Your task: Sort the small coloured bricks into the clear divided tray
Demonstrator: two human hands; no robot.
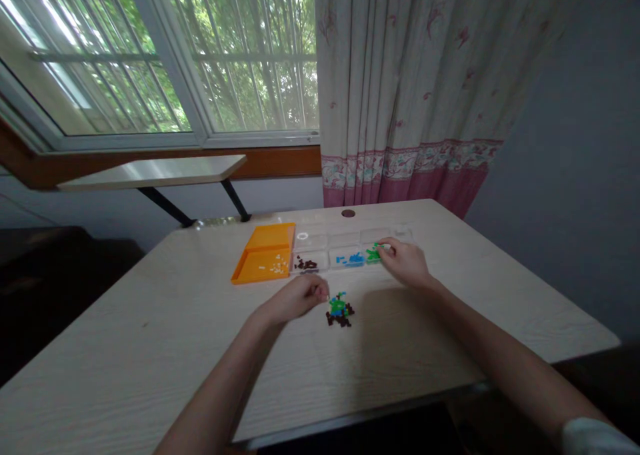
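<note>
Two bare forearms reach in from the bottom edge, the right one with a white sleeve (593,436) at the near corner, and stretch out over a pale, wood-grained surface (150,362). On the left, the left hand (296,299) rests knuckles-up on the surface with its fingers curled in and the tips pinched narrow; whether a piece sits between them is too small to tell. Just beside those fingertips lies a little heap of pieces (340,310), green and blue on top and dark brown at the near side. Farther out and to the right, the right hand (406,263) lies with its fingers bent toward the green pieces (373,254), the tips touching them; I cannot tell if it grips any. Those green pieces sit in one compartment of a clear tray (320,240), with blue pieces (351,260) in the next compartment to the left and dark brown pieces (306,265) in the one after that. Touching the tray's left end is an orange lid (265,240) that holds scattered white pieces (274,263). Behind the tray, a small round hole (348,213) marks the far edge. Beyond stand a narrow shelf (150,172) on black brackets, a barred window (165,55) with green leaves outside, and a flowered curtain (415,82) with a pink hem.
</note>
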